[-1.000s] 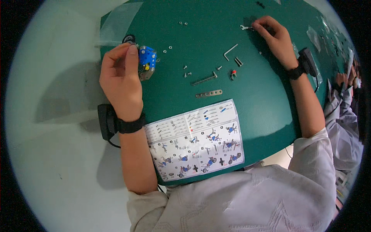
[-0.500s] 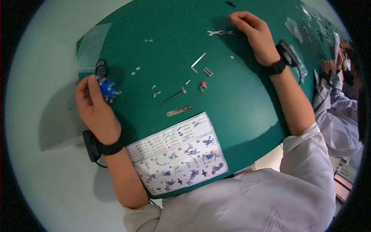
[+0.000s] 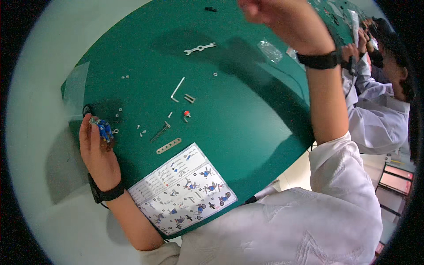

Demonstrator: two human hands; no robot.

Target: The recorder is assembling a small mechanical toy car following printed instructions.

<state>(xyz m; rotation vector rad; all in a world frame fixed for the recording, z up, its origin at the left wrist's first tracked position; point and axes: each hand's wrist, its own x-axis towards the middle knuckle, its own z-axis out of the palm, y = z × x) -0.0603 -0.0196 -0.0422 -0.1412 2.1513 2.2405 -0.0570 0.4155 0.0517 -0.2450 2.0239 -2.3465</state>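
My left hand (image 3: 98, 154) is closed on a small blue model (image 3: 104, 131) with metal parts at the table's left edge. A black wheel (image 3: 87, 109) shows beyond its fingertips. My right hand (image 3: 287, 22) is raised over the far side of the table, blurred and partly cut off by the top edge. Its fingers look curled together; whatever they may hold is hidden. A silver double-ended wrench (image 3: 199, 48) lies nearest to it, below and to the left. Towards the middle lie a hex key (image 3: 177, 90), two bolts (image 3: 189, 98) and a red-topped metal part (image 3: 187, 115).
A printed picture instruction sheet (image 3: 185, 194) lies at the near edge. Beside it are a perforated metal strip (image 3: 168, 145) and a long screw (image 3: 161, 130). Small nuts (image 3: 125, 77) are scattered leftward. A clear plastic bag (image 3: 270, 51) lies far right; another person (image 3: 375, 106) sits beyond.
My view has swung, so the tabletop things appear further left and lower. My right hand has moved away from the wrench, to the right and up. My left hand still holds the blue model.
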